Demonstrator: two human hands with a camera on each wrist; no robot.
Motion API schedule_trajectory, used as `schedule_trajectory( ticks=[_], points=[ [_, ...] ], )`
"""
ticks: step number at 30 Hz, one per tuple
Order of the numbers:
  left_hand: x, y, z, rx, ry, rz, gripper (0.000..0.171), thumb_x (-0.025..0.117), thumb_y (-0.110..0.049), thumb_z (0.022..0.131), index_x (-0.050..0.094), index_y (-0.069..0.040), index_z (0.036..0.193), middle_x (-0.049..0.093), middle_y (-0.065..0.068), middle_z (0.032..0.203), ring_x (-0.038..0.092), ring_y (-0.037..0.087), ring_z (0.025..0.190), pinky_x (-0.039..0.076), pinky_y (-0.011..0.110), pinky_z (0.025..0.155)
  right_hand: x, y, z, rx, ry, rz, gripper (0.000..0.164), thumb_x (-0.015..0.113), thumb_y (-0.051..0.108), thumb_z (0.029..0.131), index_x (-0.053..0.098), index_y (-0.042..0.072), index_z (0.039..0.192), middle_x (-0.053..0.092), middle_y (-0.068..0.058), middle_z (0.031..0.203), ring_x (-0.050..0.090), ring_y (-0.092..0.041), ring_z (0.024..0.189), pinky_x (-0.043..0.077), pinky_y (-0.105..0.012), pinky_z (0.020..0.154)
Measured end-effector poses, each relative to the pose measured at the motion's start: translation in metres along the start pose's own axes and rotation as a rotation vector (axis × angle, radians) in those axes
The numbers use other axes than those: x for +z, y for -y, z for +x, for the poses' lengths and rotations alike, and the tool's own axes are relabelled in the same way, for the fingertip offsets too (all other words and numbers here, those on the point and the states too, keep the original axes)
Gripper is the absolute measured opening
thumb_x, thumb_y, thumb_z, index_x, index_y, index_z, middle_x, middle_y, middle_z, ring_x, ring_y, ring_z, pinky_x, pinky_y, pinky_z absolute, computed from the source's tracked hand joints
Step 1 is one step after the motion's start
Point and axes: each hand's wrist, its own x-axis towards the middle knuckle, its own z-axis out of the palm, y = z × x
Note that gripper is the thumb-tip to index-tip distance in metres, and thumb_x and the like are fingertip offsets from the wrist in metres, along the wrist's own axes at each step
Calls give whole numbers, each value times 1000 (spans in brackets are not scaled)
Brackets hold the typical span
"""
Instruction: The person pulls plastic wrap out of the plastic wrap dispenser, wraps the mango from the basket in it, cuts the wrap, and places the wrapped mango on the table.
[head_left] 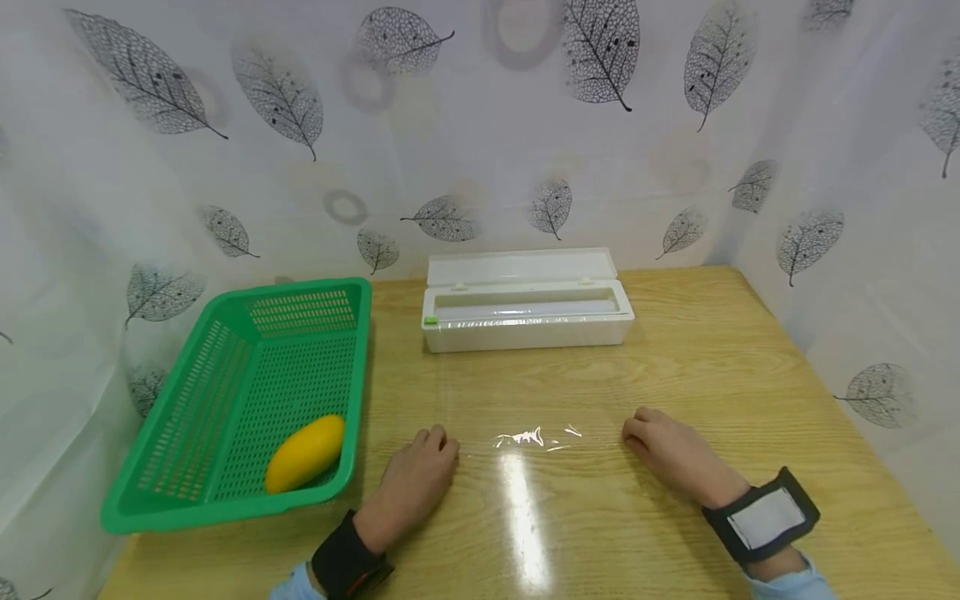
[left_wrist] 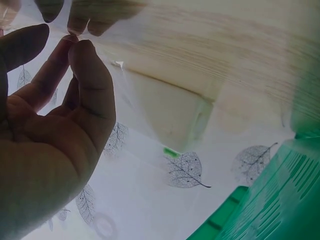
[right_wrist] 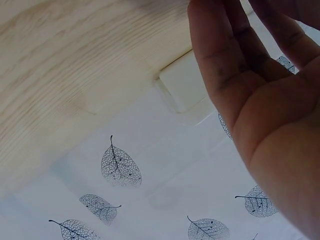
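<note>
A sheet of clear cling film (head_left: 534, 437) is drawn from a white dispenser box (head_left: 525, 336) towards the person, its near edge glinting above the wooden table. My left hand (head_left: 417, 477) pinches the left end of that edge; the left wrist view shows the curled fingers (left_wrist: 92, 75) with their tips together. At the right end, my right hand (head_left: 678, 457) grips the film with bent fingers, though its fingertips are partly cut off in the right wrist view. Inside the box, whose lid (head_left: 522, 266) is raised, lies the film roll (head_left: 525, 311). A green slider (head_left: 431, 321) sits on its front left edge.
A green plastic basket (head_left: 358, 367) stands on the left near my left hand, with a yellow mango-like fruit (head_left: 305, 454) in its near right corner. Behind the wooden table (head_left: 720, 358) hangs a white curtain (head_left: 480, 150) printed with dark leaves, which also runs along both sides.
</note>
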Motion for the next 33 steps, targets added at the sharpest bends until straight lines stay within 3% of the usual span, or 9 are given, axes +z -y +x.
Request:
schedule_trajectory(
  ticks=[12, 28, 33],
  points=[
    [0, -1, -2, 11, -86, 20, 17, 74, -16, 89, 59, -9, 87, 43, 3, 76, 45, 15, 61, 36, 22, 42, 0, 1, 0, 29, 29, 19, 11, 74, 4, 86, 69, 14, 86, 52, 6, 84, 52, -8, 74, 48, -28, 61],
    [-1, 1, -2, -17, -51, -14, 19, 73, -19, 90, 58, -9, 92, 43, 2, 78, 46, 15, 63, 37, 23, 42, -1, 1, -2, 41, 7, 61, 13, 71, 0, 88, 66, 12, 87, 54, 2, 90, 55, -9, 78, 51, -30, 64],
    [-2, 1, -2, -42, -14, -34, 23, 72, -20, 90, 57, -10, 103, 46, 3, 80, 48, 16, 65, 36, 23, 44, -1, 1, -2, 37, 10, 73, 14, 70, -2, 87, 65, 11, 87, 54, 1, 90, 55, -9, 77, 51, -30, 64]
  ],
)
